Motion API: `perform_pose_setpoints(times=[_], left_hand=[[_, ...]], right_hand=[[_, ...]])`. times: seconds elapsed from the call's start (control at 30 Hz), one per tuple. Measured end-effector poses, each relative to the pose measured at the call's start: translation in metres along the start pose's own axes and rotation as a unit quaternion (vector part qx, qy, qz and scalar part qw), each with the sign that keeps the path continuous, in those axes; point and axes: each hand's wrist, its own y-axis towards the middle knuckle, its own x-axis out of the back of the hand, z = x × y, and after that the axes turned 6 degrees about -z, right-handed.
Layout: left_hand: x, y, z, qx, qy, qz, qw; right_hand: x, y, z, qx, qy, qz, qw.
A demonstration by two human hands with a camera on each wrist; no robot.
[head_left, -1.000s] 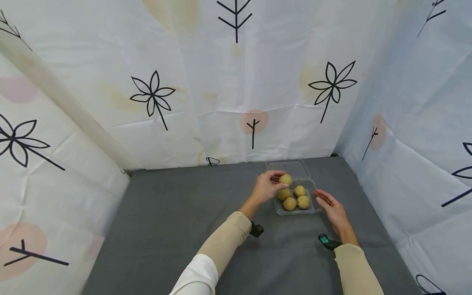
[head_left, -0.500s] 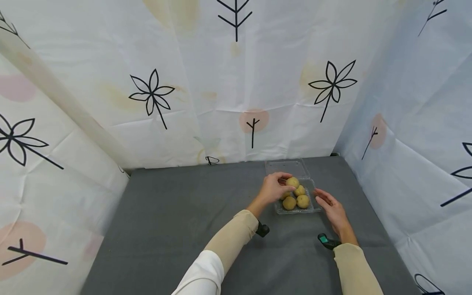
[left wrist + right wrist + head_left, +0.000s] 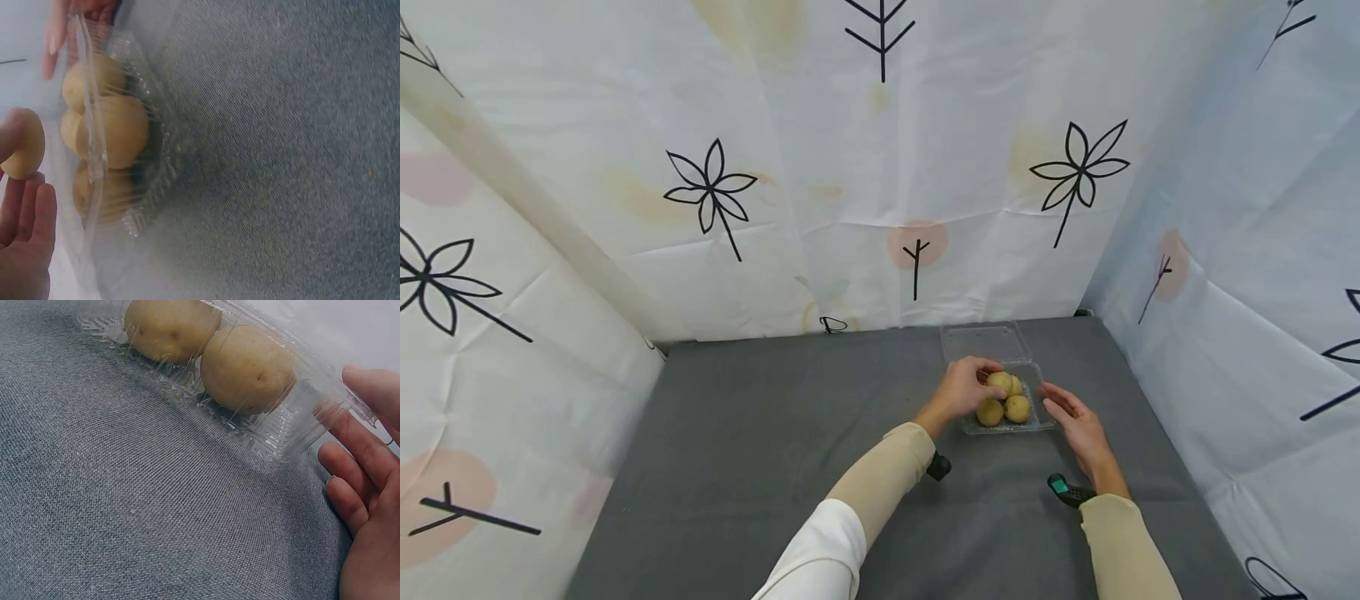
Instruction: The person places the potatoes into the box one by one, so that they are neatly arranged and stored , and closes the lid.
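My left hand (image 3: 961, 388) holds a potato (image 3: 1000, 382) between thumb and fingers, over the left part of a clear plastic clamshell container (image 3: 1033, 382). In the left wrist view the held potato (image 3: 28, 147) appears beside the container's rim, thumb on one side and fingers on the other. Several potatoes (image 3: 247, 370) lie inside the container; my left hand partly hides them in the head view. My right hand (image 3: 1078, 429) is at the container's right side, fingers relaxed. The right wrist view has its fingers (image 3: 365, 447) at the outer corner, with the thumb near the rim.
The container's lid (image 3: 988, 342) lies folded back behind it, toward the rear edge of the grey cloth-covered table (image 3: 790, 467). White patterned fabric walls (image 3: 827, 167) rise at the back and both sides. The right fabric wall (image 3: 1225, 375) stands beyond the right hand.
The left hand has moved right and slightly toward the front with the potato, lowering it among the others in the container. The right hand has stayed at the container's right side.
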Motion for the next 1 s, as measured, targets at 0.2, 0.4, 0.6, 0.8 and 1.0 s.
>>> perform_pose_setpoints(times=[0.2,0.4,0.6,0.8,1.0], left_hand=[[-0.006,0.007,0.001,-0.001,0.049,0.008,0.9988],[-0.010,0.010,0.001,-0.006,0.075,0.005,0.9971],[-0.010,0.009,-0.001,0.001,0.067,0.008,0.9977],[-0.010,0.009,0.000,-0.001,0.068,0.008,0.9977],[-0.011,0.008,0.000,-0.004,0.071,0.003,0.9975]], right_hand=[[0.001,0.000,-0.002,0.004,0.001,0.000,1.0000],[0.000,0.000,-0.001,0.003,0.012,0.004,0.9999],[0.000,0.000,0.001,0.004,0.008,0.002,1.0000],[0.000,-0.001,0.003,0.003,0.010,0.004,0.9999],[0.001,-0.001,0.002,0.003,0.007,0.003,1.0000]])
